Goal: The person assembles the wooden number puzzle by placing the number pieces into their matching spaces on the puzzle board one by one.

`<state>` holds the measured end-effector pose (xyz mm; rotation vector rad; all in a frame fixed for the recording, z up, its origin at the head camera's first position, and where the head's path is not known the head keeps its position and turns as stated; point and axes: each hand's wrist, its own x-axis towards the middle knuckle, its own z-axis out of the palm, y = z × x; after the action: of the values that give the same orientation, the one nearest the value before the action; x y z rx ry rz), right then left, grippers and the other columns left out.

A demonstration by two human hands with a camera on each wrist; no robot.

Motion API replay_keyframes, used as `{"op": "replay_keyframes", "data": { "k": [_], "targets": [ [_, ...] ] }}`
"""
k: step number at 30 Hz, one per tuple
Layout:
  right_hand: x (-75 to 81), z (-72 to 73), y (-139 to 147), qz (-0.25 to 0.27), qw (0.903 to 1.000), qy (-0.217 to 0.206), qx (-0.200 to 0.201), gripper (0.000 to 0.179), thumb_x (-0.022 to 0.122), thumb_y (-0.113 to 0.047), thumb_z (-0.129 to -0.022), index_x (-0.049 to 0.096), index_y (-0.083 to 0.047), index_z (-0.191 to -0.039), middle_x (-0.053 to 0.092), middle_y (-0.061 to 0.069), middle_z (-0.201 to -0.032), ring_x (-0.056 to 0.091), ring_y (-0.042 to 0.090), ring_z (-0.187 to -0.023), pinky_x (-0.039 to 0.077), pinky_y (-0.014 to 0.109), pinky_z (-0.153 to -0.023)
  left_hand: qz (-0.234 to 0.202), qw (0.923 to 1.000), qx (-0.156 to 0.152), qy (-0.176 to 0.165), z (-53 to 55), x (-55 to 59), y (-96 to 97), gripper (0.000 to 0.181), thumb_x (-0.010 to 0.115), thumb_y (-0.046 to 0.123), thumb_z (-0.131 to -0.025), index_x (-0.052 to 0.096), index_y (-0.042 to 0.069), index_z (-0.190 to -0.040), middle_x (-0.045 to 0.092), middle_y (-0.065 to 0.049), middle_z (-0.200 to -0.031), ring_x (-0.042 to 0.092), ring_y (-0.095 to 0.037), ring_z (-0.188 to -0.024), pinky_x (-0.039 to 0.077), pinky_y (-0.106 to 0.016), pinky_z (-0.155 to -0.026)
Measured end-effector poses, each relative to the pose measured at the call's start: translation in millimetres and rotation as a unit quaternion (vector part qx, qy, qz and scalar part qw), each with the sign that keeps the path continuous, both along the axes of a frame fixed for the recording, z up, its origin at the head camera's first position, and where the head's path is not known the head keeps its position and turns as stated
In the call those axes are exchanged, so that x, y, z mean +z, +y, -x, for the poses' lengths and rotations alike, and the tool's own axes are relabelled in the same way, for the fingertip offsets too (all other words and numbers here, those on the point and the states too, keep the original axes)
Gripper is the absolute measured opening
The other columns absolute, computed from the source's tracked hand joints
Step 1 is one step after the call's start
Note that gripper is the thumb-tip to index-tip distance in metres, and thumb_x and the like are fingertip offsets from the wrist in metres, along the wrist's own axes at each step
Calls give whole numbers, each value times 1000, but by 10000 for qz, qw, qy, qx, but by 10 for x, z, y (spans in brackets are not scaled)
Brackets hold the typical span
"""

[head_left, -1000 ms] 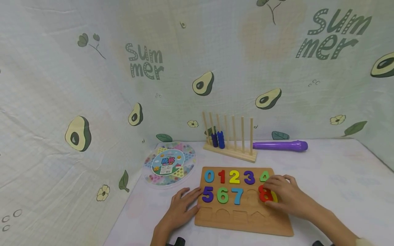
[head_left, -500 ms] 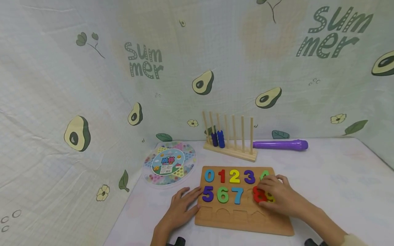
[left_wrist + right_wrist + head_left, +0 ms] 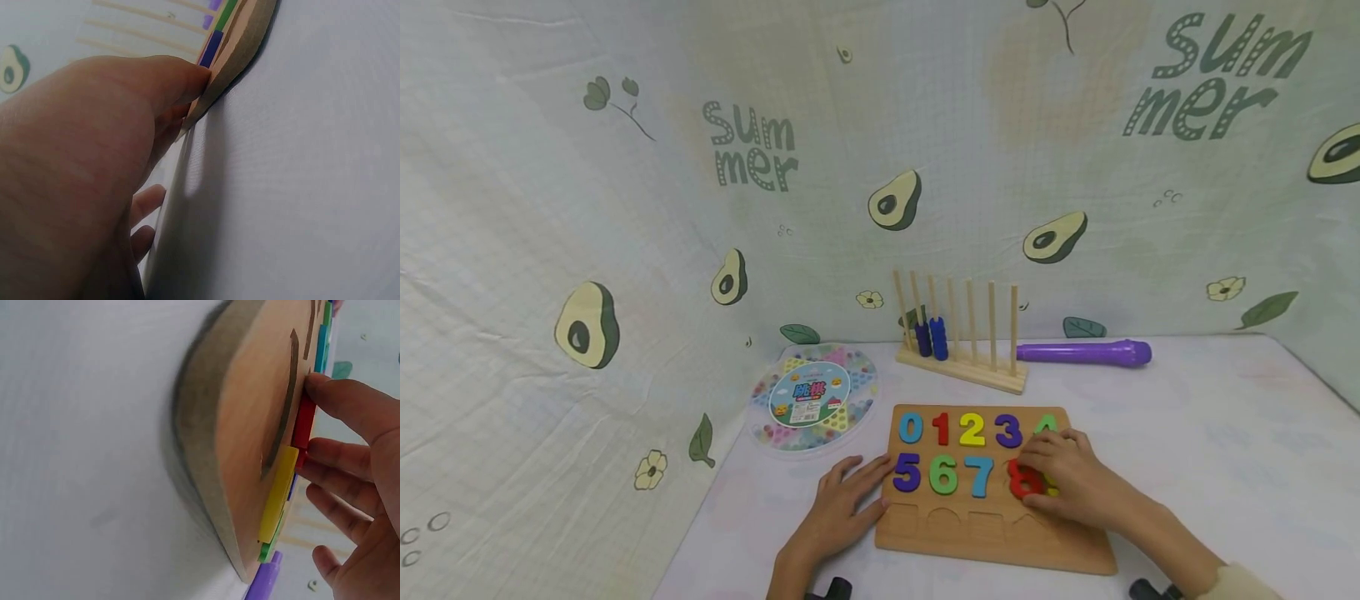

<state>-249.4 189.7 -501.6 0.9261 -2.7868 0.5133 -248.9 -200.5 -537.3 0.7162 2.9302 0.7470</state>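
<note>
A wooden number puzzle board (image 3: 992, 557) lies on the white table with coloured digits set in two rows. My right hand (image 3: 1078, 479) pinches the red number 8 (image 3: 1024, 480) between thumb and fingers, over the second row just right of the light blue 7 (image 3: 979, 477). That hand partly hides the yellow 9 (image 3: 278, 494) and the green 4 (image 3: 1045, 423). At the board's left edge my left hand (image 3: 842, 510) rests with fingers spread, its thumb and fingertips touching the rim beside the purple 5 (image 3: 907, 473).
Behind the board stands a wooden peg rack (image 3: 962, 371) with blue beads on its left pegs. A purple microphone-shaped stick (image 3: 1082, 354) lies to its right. A round clear-lidded board game box (image 3: 812, 398) sits at the left. A patterned cloth (image 3: 880, 125) hangs behind the table.
My right hand has slid left with the red 8, from over the yellow 9 to the spot beside the 7. The left hand has stayed at the board's edge.
</note>
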Motion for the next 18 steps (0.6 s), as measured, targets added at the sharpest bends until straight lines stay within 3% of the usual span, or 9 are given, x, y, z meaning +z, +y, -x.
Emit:
{"op": "replay_keyframes", "data": {
  "k": [11,15,18],
  "targets": [
    [4,21,-28,29,9996,-240,-111,42,74,-51,-86,76,-15,-107,66,2,-117,53,31,-118,29,65,-96,-23,9999,-84,109,29,12,28,54,52,49,-101,45,33,-152,39,16,-156,26,-33,-144,19,-63,-108],
    [-16,-41,42,99,9986,-291,-428,45,71,-54,-88,75,-16,-113,66,2,-120,52,33,-121,27,64,-97,-176,9998,-80,24,36,-4,37,52,52,47,-101,47,31,-150,42,13,-154,28,-33,-143,20,-64,-108],
    [-27,-100,152,189,9962,-295,-798,43,72,-50,-88,74,-16,-114,66,2,-122,52,34,-122,26,64,-98,-355,9992,173,-12,30,23,8,47,52,44,-103,51,31,-148,49,13,-149,36,-27,-140,25,-60,-109]
  ]
}}
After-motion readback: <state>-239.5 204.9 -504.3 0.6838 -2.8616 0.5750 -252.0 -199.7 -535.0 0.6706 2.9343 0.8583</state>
